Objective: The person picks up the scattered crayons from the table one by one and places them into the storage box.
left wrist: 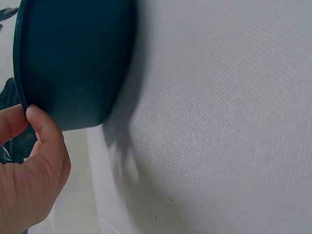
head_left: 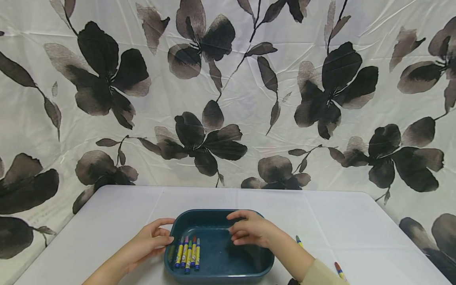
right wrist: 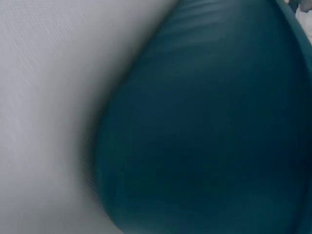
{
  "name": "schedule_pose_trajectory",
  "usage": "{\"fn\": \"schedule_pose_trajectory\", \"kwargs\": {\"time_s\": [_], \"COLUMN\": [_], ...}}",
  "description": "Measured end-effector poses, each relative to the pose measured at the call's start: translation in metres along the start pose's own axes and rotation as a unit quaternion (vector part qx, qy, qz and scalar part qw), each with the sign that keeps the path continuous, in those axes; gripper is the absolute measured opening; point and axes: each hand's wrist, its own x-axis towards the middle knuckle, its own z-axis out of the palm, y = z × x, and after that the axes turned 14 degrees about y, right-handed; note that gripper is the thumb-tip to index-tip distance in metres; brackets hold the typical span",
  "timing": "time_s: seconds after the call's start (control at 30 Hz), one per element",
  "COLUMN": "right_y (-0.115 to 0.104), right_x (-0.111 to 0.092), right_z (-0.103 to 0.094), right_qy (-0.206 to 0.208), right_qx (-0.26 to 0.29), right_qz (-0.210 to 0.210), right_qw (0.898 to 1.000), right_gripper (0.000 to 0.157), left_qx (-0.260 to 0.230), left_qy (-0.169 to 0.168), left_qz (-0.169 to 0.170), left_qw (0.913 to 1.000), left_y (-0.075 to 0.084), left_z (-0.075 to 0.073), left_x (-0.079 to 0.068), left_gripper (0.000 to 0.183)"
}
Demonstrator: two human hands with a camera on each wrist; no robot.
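A dark teal plastic basin (head_left: 221, 273) sits on the white table, with several crayons (head_left: 187, 253) in yellow and blue wrappers lying side by side at its left. My left hand (head_left: 147, 241) pinches the basin's left rim between thumb and fingers; the left wrist view shows this thumb (left wrist: 45, 127) against the rim. Over the right part of the basin hovers my right hand (head_left: 251, 229), its fingers loosely bent and nothing visible in them. The blurred right wrist view holds only the basin's outer wall (right wrist: 204, 122) and the tabletop, without the hand.
Right of the basin, a green-tipped crayon (head_left: 299, 240) lies partly behind the right forearm, and a red-tipped crayon (head_left: 340, 270) lies beside the sleeve (head_left: 322, 273). A small black thing (head_left: 293, 282) shows at the bottom edge. Behind the table (head_left: 124, 206) hangs a floral cloth (head_left: 228, 99).
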Motion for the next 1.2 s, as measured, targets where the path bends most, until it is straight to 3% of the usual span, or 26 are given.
{"fn": "schedule_pose_trajectory", "kwargs": {"time_s": [0.63,1.2], "right_y": [-0.022,-0.021], "right_x": [-0.01,-0.021], "right_z": [-0.032,-0.068], "right_qy": [0.0,0.01], "right_qx": [-0.018,-0.021], "right_qz": [-0.025,-0.037], "right_qw": [1.0,0.999], "right_gripper": [0.045,0.043], "left_qx": [-0.006,-0.001], "left_qy": [-0.006,0.001], "left_qz": [0.005,0.005], "left_qw": [0.9999,1.0], "left_y": [-0.001,0.0], "left_z": [-0.001,0.0], "left_x": [0.001,0.001], "left_gripper": [0.064,0.062]}}
